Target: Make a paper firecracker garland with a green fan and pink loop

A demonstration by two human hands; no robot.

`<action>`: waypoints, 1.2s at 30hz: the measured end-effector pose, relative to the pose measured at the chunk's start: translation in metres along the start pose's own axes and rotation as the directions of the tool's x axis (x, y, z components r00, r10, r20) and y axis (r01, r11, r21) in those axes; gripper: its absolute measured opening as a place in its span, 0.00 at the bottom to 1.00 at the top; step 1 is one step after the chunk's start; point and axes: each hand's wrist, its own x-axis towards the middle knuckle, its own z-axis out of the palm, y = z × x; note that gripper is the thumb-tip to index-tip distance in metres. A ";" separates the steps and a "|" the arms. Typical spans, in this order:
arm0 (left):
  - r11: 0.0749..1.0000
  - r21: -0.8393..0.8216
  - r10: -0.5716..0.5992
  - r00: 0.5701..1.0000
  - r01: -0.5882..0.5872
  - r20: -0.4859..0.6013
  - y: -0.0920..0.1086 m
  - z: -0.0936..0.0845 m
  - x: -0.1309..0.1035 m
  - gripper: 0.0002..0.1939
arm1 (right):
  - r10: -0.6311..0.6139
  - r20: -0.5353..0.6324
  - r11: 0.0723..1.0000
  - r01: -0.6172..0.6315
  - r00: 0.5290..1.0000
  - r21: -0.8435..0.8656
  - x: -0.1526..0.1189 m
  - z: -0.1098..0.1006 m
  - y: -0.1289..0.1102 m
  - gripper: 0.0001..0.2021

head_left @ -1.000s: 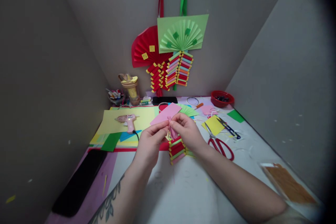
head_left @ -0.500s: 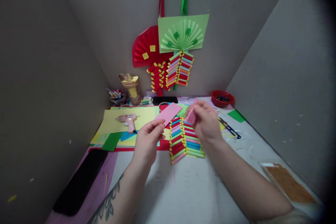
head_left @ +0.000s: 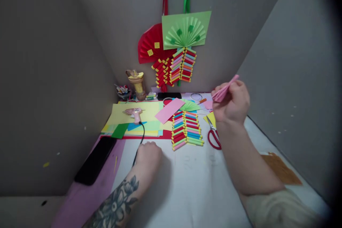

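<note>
My right hand (head_left: pixel 232 101) is raised on the right, its fingers closed around a piece of pink pleated paper (head_left: pixel 223 92). My left hand (head_left: pixel 149 155) rests low over the white table, fingers curled under and hidden, beside the black cord (head_left: pixel 142 135) of a pink glue gun (head_left: pixel 136 115). A flat pink paper strip (head_left: pixel 169 111) lies in the middle, partly over a light green pleated paper fan (head_left: pixel 189 105). Just below the fan are two rows of coloured paper rolls (head_left: pixel 185 131) with yellow ends.
Red-handled scissors (head_left: pixel 214 139) lie by my right forearm. Yellow sheets (head_left: pixel 117 115) spread beneath the glue gun, and a black phone (head_left: pixel 96 160) lies at left. Finished red (head_left: pixel 151 42) and green (head_left: pixel 187 30) fan hangings are on the back wall, above a jar (head_left: pixel 139 87).
My left hand has let go of the pink strip and dropped toward me beside the cord. My right hand has moved right and up, still gripping the pink pleated paper.
</note>
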 end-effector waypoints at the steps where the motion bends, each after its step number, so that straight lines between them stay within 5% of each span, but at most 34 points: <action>1: 0.999 0.044 -0.009 1.000 0.008 0.008 0.003 0.008 -0.007 0.14 | 0.005 0.038 1.000 -0.005 0.999 -0.006 -0.008 0.006 0.002 0.04; 5: 0.987 0.163 0.013 0.997 -0.002 -0.071 0.011 0.034 -0.018 0.16 | 0.056 0.133 0.998 -0.052 0.990 -0.034 -0.041 0.029 0.001 0.05; 9: 0.990 0.140 -0.006 0.984 0.031 -0.176 0.006 0.041 -0.011 0.15 | 0.144 0.216 0.987 -0.124 0.966 -0.101 -0.076 0.035 -0.011 0.07; 13: 0.990 0.137 0.055 0.979 -0.028 -0.197 0.005 0.044 -0.015 0.14 | 0.211 0.271 0.973 -0.175 0.939 -0.150 -0.104 0.017 -0.022 0.08; 18: 0.983 0.172 0.098 0.980 -0.067 -0.174 0.015 0.048 -0.056 0.13 | 0.269 0.223 0.946 -0.214 0.937 -0.244 -0.132 -0.021 -0.025 0.08; 22: 0.971 -0.073 0.203 0.946 -0.228 -0.253 0.013 0.042 -0.080 0.11 | 0.438 0.205 0.883 -0.375 0.875 -0.282 -0.156 -0.039 -0.021 0.10; 24: 0.889 -0.276 0.204 0.856 -0.366 -0.475 0.014 0.038 -0.075 0.08 | 0.558 0.238 0.825 -0.499 0.795 -0.265 -0.164 -0.043 -0.014 0.11; 26: 0.748 -0.471 0.066 0.758 -0.468 -0.649 0.019 0.037 -0.059 0.07 | 0.674 0.277 0.737 -0.645 0.684 -0.202 -0.169 -0.047 -0.006 0.12; 27: 0.641 -0.588 -0.035 0.746 -0.493 -0.665 0.022 0.038 -0.048 0.10 | 0.719 0.285 0.686 -0.712 0.634 -0.149 -0.171 -0.049 -0.001 0.13; 31: 0.173 -0.834 -0.214 0.807 -0.523 -0.550 0.036 0.050 -0.009 0.10 | 0.787 0.310 0.544 -0.837 0.533 0.059 -0.173 -0.058 0.014 0.13; 36: 0.005 -0.842 -0.217 0.822 -0.539 -0.527 0.042 0.067 0.002 0.10 | 0.809 0.348 0.442 -0.880 0.474 0.171 -0.174 -0.066 0.017 0.09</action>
